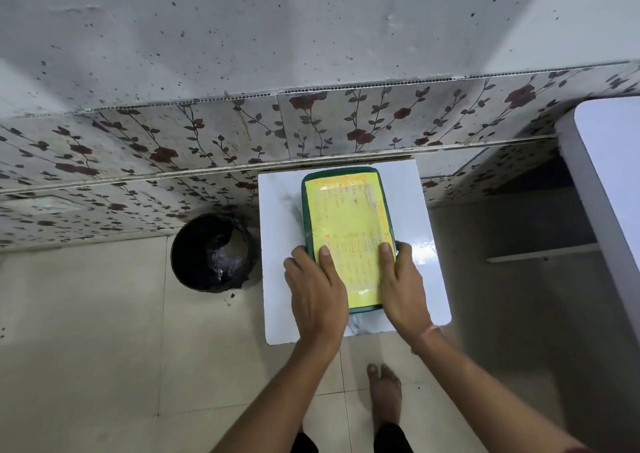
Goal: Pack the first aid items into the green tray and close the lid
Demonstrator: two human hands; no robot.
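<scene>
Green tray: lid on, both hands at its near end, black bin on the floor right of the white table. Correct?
Wrong side: the head view shows the black bin on the floor left of the white table. The rest holds: lid on the green tray, left hand and right hand at its near end.

Forearms enter from 6 o'clock; left hand grips the green tray at 7 o'clock, right hand at 5, thumbs on top.
</scene>
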